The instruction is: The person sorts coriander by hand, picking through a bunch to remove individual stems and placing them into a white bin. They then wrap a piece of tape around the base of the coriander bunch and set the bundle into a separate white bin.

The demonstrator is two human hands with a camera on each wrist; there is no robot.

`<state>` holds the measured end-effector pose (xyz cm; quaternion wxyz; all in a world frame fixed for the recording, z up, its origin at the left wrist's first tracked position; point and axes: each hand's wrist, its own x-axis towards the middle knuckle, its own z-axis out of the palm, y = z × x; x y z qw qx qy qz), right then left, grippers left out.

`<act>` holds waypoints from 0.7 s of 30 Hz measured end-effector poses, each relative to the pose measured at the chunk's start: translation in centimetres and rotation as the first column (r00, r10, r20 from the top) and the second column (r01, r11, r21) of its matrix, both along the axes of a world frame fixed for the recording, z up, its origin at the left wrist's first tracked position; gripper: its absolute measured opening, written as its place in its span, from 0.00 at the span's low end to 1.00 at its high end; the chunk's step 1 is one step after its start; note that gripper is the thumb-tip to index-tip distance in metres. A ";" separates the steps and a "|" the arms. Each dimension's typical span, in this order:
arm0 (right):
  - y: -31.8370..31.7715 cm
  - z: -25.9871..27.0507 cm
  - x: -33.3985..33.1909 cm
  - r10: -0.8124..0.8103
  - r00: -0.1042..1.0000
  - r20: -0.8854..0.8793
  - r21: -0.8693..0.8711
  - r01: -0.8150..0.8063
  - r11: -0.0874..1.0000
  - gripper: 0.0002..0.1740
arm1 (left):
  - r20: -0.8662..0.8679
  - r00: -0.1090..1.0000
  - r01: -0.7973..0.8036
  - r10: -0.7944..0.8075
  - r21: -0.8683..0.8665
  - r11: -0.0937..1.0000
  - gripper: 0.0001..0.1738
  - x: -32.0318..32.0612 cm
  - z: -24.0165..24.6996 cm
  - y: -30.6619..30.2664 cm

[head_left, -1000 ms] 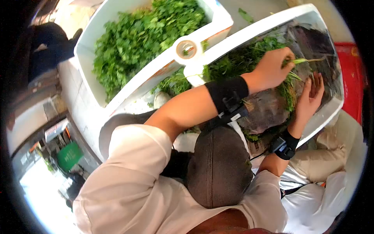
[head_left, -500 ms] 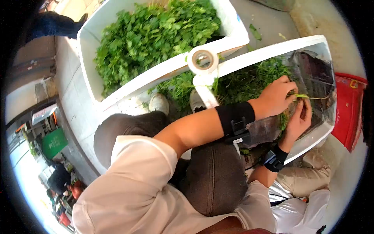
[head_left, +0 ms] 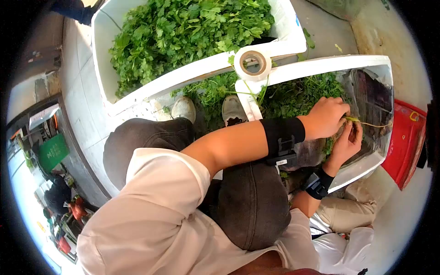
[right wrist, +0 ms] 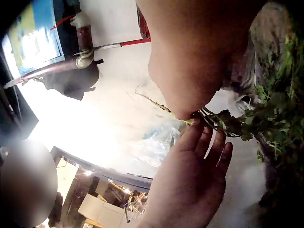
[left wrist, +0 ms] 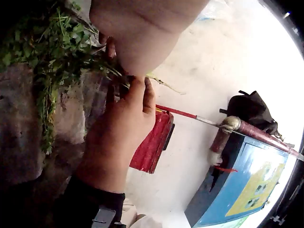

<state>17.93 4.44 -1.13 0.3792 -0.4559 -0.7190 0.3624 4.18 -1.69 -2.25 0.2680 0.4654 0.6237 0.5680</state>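
Observation:
Beside the greens in the white foam box [head_left: 321, 66], both hands meet at a thin green stem with a pale root end [head_left: 373, 124]. My left hand [head_left: 325, 118] pinches the stem from above, its fingers curled. My right hand [head_left: 346, 145] holds thumb and fingertips against the same stem. In the left wrist view the root end [left wrist: 166, 85] sticks out past the touching hands. Seen from the right wrist, the root [right wrist: 154, 102] points away from the leaves [right wrist: 273, 126]; the fingertips partly hide the stem.
Another foam box holds leafy greens [head_left: 183, 34]. A tape roll [head_left: 252, 63] sits where the box rims meet. Dark plastic [head_left: 369, 91] lines the near box's far end. A red container [head_left: 403, 142] stands beyond it. Someone in light trousers [head_left: 350, 208] is at the right.
The hands were apart a second ago, the right with its fingers spread inside the box. They have come together at the stem. The head view has shifted.

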 end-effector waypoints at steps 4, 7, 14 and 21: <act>-0.2 1.4 -0.8 0.059 0.998 0.004 0.016 -0.059 0.998 0.09 | -0.012 0.999 0.034 -0.034 -0.035 0.999 0.11 -0.9 1.0 -0.5; -0.8 4.1 -1.9 0.130 0.992 0.006 0.083 -0.130 0.988 0.09 | -0.023 0.999 0.030 -0.029 0.050 0.998 0.12 -2.6 3.0 -1.3; -3.1 12.7 -3.3 0.212 0.974 0.075 0.324 -0.225 0.919 0.08 | -0.127 0.985 0.140 -0.114 0.217 0.966 0.13 -6.3 11.7 -4.3; -9.6 20.0 -3.4 0.130 0.899 0.418 0.451 -0.330 0.830 0.22 | -0.210 0.958 0.229 -0.197 0.142 0.963 0.10 -10.2 15.3 -8.0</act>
